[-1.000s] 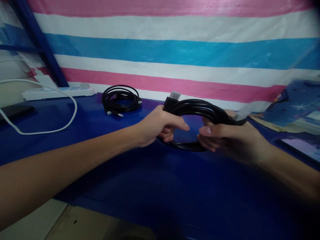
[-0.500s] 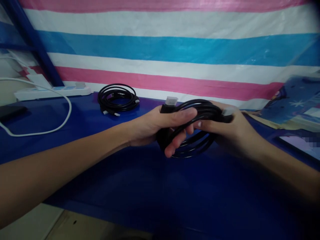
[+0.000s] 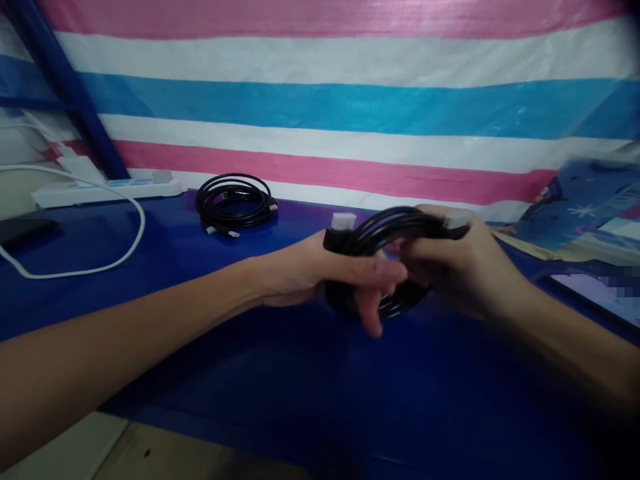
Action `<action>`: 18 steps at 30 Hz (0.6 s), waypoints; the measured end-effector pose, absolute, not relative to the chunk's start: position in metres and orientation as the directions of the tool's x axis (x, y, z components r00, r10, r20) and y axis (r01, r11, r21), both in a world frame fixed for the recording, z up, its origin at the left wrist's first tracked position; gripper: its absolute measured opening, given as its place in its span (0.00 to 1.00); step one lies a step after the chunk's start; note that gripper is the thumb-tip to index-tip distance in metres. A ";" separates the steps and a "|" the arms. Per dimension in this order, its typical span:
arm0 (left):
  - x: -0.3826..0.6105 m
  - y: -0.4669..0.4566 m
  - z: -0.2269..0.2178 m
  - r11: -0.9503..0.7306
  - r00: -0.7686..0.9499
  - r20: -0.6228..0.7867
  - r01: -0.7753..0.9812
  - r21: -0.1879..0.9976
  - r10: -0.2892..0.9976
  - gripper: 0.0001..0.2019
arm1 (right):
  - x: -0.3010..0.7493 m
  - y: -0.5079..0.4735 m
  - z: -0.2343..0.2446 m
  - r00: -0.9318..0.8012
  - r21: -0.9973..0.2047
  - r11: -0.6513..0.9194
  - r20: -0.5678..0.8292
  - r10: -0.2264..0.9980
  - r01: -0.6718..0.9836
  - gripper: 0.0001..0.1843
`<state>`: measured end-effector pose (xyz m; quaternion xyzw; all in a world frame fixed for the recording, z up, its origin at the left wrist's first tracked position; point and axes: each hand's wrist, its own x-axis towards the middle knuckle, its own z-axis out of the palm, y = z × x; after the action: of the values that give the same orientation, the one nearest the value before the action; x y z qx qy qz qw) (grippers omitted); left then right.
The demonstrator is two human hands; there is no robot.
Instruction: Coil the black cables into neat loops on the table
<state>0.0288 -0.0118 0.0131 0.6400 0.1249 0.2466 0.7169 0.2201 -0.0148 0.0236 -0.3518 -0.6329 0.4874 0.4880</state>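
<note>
Both hands hold a coiled black cable [image 3: 387, 230] a little above the blue table [image 3: 250, 360]. My left hand [image 3: 325, 273] grips the coil's left side, fingers reaching through the loop and blurred by motion. A silver plug [image 3: 343, 221] sticks up just above that hand. On the coil's right side my right hand [image 3: 460, 267] is closed, with a second plug end [image 3: 454, 219] showing at its top. The lower part of the coil is hidden behind the fingers.
A second coiled black cable [image 3: 233, 200] lies at the back of the table. A white power strip [image 3: 107, 188] and a white cord [image 3: 100, 267] are at the far left, near a dark phone [image 3: 23, 230]. Blue patterned items [image 3: 580, 207] lie at right. A striped sheet hangs behind.
The coil has been squeezed narrower and tipped upward between the hands. My left fingers have pushed further through the loop, and the hands have come closer together.
</note>
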 end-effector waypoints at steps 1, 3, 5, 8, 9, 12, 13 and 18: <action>0.031 -0.009 0.011 0.027 0.759 0.175 -0.246 0.969 0.627 0.09 | 0.221 -0.013 0.024 -0.196 -0.960 0.275 0.280 0.940 -0.054 0.06; 0.035 -0.004 0.005 -0.016 0.592 0.212 -0.318 0.948 0.777 0.05 | 0.222 -0.010 0.026 -0.047 -0.956 0.273 0.279 0.959 -0.105 0.07; 0.038 -0.002 0.000 -0.025 0.534 0.204 -0.324 0.946 0.820 0.06 | 0.222 -0.008 0.026 0.040 -0.958 0.255 0.251 0.967 -0.133 0.08; 0.042 -0.008 -0.003 -0.002 0.526 0.152 -0.274 0.962 0.837 0.08 | 0.219 -0.009 0.024 -0.020 -0.974 0.202 0.205 0.979 -0.098 0.07; 0.043 -0.010 -0.002 -0.002 0.499 0.137 -0.263 0.965 0.856 0.10 | 0.218 -0.010 0.023 -0.064 -0.982 0.171 0.176 0.982 -0.076 0.07; 0.050 -0.004 0.004 -0.028 0.317 0.106 -0.241 0.970 0.942 0.14 | 0.213 -0.008 0.019 -0.131 -0.995 0.085 0.090 0.987 -0.045 0.07; 0.053 0.005 0.005 -0.032 0.252 0.088 -0.218 0.975 0.964 0.15 | 0.212 -0.006 0.017 -0.127 -0.997 0.062 0.068 0.990 -0.051 0.07; 0.074 0.082 0.010 0.107 0.185 -0.122 0.085 0.991 0.975 0.16 | 0.228 0.024 0.005 -0.083 -0.999 0.009 0.012 0.996 -0.042 0.08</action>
<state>0.0744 0.0818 0.0101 0.5341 0.4964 0.4012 0.5543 0.2279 0.0241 0.0047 -0.4656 -0.5123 0.5281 0.4918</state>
